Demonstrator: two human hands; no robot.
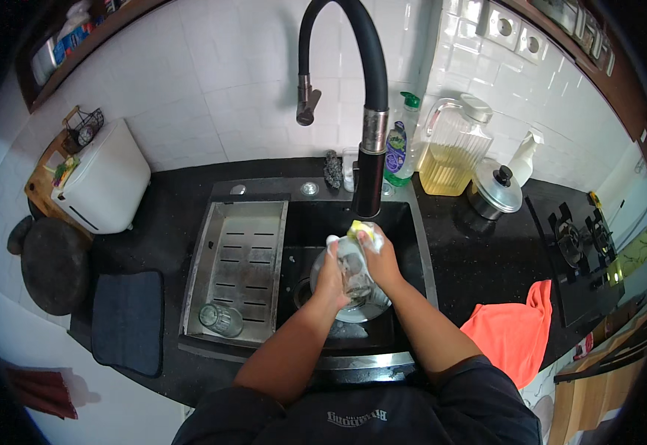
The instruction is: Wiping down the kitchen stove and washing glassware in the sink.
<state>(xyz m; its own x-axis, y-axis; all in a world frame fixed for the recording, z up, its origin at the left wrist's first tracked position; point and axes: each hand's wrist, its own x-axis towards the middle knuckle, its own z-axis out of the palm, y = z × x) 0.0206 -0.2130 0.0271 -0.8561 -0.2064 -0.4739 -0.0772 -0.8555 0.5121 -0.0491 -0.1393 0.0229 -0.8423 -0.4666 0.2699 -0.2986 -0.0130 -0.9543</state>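
Note:
Over the black sink basin [323, 222], my left hand [332, 278] grips a clear drinking glass [355, 272] by its side. My right hand [380, 258] holds a soapy yellow sponge [361, 228] against the rim of that glass. White foam clings to the fingers of both hands. Beneath them a clear glass plate or bowl [376, 311] lies in the basin, partly covered by my hands and the glass. Another clear glass [221, 320] rests on its side in the slotted metal drain tray [245, 233], left of the basin.
A black faucet [371, 172] arches over the basin. Behind stand a dish soap bottle [401, 144], a ribbed pitcher [451, 161] of yellow liquid and a lidded pot [493, 192]. An orange cloth [510, 334] and gas hob [574, 256] are right; a dark mat [127, 322] is left.

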